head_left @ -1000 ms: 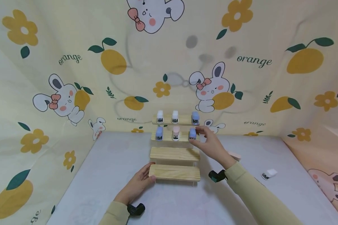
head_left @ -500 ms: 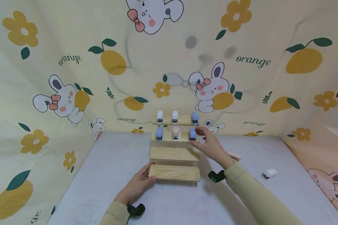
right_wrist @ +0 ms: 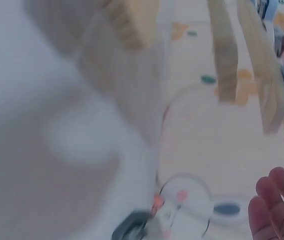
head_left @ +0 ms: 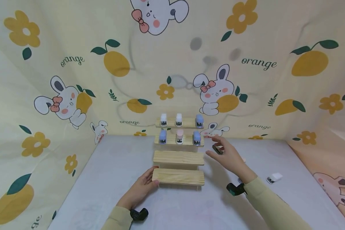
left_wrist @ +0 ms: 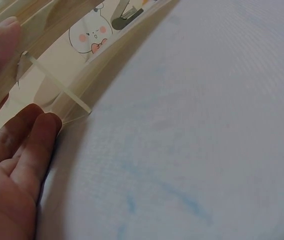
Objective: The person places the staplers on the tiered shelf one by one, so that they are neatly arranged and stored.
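We steady the lowest step (head_left: pixel 178 176) with left hand (head_left: pixel 138 191) flat, keeping right hand (head_left: pixel 228 155), apparently empty and relaxed, clear of the blue stapler (head_left: pixel 196 137).

We keep our left hand (head_left: pixel 139 190) flat at lower centre; our right hand (head_left: pixel 228 156) hovers right of centre, fingers relaxed.

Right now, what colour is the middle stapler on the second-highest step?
Pink; the middle stapler shows best in the head view.

Four wooden steps (head_left: pixel 178 176), seven mini staplers (head_left: pixel 196 137) (three blue), two hands (head_left: pixel 139 189)
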The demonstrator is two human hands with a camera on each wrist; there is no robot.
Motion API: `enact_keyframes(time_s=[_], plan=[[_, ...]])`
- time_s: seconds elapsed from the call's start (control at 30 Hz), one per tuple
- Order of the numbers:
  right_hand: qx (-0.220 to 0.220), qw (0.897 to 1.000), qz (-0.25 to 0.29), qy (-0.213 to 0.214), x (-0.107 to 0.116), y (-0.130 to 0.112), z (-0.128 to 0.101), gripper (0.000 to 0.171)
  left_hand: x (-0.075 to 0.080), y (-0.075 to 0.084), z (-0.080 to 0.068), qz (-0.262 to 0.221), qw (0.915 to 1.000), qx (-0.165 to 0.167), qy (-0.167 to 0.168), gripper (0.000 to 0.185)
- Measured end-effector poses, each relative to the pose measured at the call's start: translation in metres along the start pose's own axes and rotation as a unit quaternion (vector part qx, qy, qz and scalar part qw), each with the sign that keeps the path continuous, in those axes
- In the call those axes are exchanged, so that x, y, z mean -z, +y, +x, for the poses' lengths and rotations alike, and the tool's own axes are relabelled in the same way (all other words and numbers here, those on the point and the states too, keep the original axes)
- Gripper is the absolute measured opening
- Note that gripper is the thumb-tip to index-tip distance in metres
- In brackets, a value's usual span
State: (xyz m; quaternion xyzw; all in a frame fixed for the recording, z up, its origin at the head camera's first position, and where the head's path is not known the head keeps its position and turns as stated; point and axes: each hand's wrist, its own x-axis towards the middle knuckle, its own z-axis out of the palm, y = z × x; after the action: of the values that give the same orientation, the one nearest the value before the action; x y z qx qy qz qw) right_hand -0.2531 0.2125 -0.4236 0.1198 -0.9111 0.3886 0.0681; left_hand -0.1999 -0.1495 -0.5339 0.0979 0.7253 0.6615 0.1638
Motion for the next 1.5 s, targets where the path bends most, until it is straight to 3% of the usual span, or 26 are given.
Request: enact_keyframes(time_s=[0.4, 0.6, 0.93, 1.33, 1.5], plan=[[-0.060, 0.997, -0.047, 0.016, 0.043, 0.060, -0.044, 0.077, -0.002, -0.005, 0.001, -0.006, 0.9999, -0.011, -0.007, 0.068], [-0.069, 0.993, -0.075, 0.052, 0.059, 0.091, -0.065, 0.075, -0.002, -0.005, 0.000, -0.015, 0.9999, -0.002, -0.008, 0.068], [-0.106, 0.988, -0.078, 0.076, 0.074, 0.116, -0.092, 0.077, -0.002, -0.002, 0.001, -0.004, 1.0000, -0.007, -0.005, 0.068], [-0.234, 0.969, -0.052, 0.062, 0.086, 0.136, -0.110, 0.089, -0.001, 0.001, 0.000, 0.003, 1.0000, -0.006, -0.003, 0.068], [-0.292, 0.954, -0.013, 0.062, 0.085, 0.143, -0.113, 0.097, -0.001, 0.002, -0.001, 0.003, 1.0000, 0.008, 0.003, 0.067]])
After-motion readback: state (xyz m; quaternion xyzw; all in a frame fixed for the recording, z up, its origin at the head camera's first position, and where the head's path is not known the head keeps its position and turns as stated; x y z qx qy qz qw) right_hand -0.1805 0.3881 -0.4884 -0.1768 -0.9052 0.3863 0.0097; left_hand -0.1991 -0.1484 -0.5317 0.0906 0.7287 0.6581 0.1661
